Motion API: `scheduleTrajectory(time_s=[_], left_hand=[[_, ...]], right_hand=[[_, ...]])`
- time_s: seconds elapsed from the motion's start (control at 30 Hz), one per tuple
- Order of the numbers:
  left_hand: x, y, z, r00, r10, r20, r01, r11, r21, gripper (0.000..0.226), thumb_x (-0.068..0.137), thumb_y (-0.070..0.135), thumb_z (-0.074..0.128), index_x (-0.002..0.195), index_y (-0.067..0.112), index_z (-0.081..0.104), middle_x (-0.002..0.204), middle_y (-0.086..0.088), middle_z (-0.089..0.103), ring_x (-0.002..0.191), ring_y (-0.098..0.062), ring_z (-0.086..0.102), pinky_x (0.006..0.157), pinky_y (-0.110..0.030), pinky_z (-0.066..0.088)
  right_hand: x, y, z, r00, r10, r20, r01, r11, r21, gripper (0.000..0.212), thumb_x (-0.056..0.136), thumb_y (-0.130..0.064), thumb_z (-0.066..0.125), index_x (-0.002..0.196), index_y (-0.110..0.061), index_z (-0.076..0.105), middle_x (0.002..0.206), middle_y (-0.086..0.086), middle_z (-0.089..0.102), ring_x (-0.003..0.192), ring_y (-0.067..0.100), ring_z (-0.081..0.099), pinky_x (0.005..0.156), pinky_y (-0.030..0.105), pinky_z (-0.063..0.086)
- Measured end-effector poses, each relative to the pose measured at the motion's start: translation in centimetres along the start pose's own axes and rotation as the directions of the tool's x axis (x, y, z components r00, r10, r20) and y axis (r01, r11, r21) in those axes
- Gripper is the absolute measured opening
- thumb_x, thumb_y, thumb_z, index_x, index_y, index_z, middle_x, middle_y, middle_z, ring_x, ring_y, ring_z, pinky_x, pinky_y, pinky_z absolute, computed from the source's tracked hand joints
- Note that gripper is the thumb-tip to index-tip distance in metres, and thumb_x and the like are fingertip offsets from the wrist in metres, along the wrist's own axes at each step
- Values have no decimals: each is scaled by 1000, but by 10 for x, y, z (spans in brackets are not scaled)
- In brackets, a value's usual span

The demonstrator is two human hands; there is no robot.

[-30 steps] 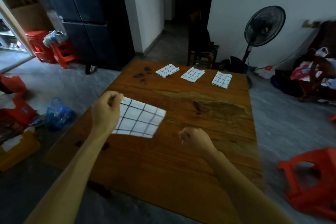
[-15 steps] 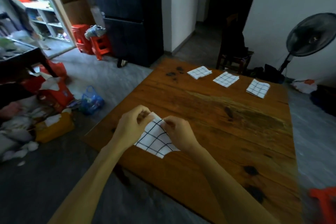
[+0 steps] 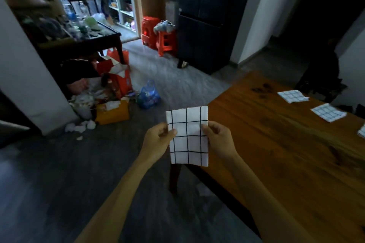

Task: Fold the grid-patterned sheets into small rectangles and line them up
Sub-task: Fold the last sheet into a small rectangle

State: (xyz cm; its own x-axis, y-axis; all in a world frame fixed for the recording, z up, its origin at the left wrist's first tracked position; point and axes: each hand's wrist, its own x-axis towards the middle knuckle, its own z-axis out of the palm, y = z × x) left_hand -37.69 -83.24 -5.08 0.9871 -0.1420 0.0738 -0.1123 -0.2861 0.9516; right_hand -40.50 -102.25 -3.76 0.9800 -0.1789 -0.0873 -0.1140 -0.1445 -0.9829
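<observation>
A white sheet with a black grid (image 3: 188,134) is held upright in the air beyond the left corner of the wooden table (image 3: 276,144). My left hand (image 3: 158,140) pinches its left edge and my right hand (image 3: 219,140) pinches its right edge. The sheet looks folded into a tall rectangle. Along the table's far side lie folded grid sheets: one (image 3: 293,96) farthest, another (image 3: 327,112) nearer, and the corner of a third (image 3: 361,131) at the right frame edge.
Left of the table, the floor holds a blue plastic bag (image 3: 148,94), an orange box (image 3: 112,113), red bags and crumpled paper. Red stools (image 3: 158,35) stand by a dark fridge (image 3: 207,19). A dark cluttered side table (image 3: 83,41) stands at the left.
The sheet has been lifted off the table and now hangs between both hands past the table's left corner. My view has swung to the left.
</observation>
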Motion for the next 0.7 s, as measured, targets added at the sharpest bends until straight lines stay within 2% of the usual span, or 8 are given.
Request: scheduleTrajectory(time_s=[0.07, 0.17, 0.3, 0.47, 0.53, 0.6, 0.7], left_hand=[[6, -12, -35, 999, -21, -50, 21, 1000, -11, 12, 90, 17, 63, 80, 11, 63, 75, -1, 65, 69, -6, 62, 62, -16, 49], [19, -26, -81, 995, -26, -99, 23, 999, -29, 12, 90, 16, 63, 82, 7, 63, 77, -6, 66, 71, -10, 64, 63, -24, 53], [42, -45, -127, 987, -52, -154, 44, 998, -52, 14, 90, 17, 63, 92, 4, 66, 88, -10, 69, 80, -16, 66, 70, -30, 56], [89, -64, -163, 980, -62, -189, 57, 998, -32, 15, 90, 19, 63, 86, 4, 64, 83, -14, 66, 78, -26, 63, 67, -29, 53], [119, -69, -175, 983, -44, -179, 44, 999, -8, 14, 91, 20, 62, 83, 8, 63, 80, -11, 65, 76, -21, 63, 68, -30, 53], [154, -70, -184, 987, -13, -157, 17, 1000, 26, 12, 91, 17, 61, 79, 14, 61, 74, -1, 63, 69, -5, 61, 62, -17, 49], [217, -70, -192, 992, 28, -122, -23, 999, 37, 6, 91, 15, 61, 93, 12, 66, 87, 3, 68, 77, 2, 63, 66, -13, 48]], right_hand=[[4, -6, 40, 1000, 24, 14, -25, 997, 74, 16, 98, -22, 51, 101, -19, 67, 94, -2, 73, 85, 10, 71, 69, 26, 58], [20, -17, 88, 1000, 6, 29, -7, 999, 36, 15, 97, -22, 54, 104, -19, 67, 99, -1, 73, 90, 13, 71, 81, 38, 59], [51, -28, 136, 998, 11, 56, -11, 1000, 1, 11, 96, -22, 57, 101, -20, 67, 98, -1, 73, 88, 13, 71, 81, 40, 59], [105, -36, 181, 996, 48, 81, -52, 998, 45, 12, 96, -23, 57, 103, -20, 67, 98, 0, 73, 89, 14, 72, 81, 41, 59], [132, -39, 193, 997, 41, 64, -46, 996, 75, 12, 96, -24, 57, 102, -20, 67, 97, -1, 73, 88, 13, 71, 78, 34, 59], [165, -42, 202, 999, 13, 32, -16, 997, 70, 11, 96, -25, 57, 100, -21, 66, 95, -2, 73, 86, 10, 71, 70, 25, 57], [226, -48, 211, 1000, -15, -13, 16, 996, 83, 10, 96, -25, 57, 99, -22, 66, 94, -4, 72, 84, 9, 70, 63, 20, 53]])
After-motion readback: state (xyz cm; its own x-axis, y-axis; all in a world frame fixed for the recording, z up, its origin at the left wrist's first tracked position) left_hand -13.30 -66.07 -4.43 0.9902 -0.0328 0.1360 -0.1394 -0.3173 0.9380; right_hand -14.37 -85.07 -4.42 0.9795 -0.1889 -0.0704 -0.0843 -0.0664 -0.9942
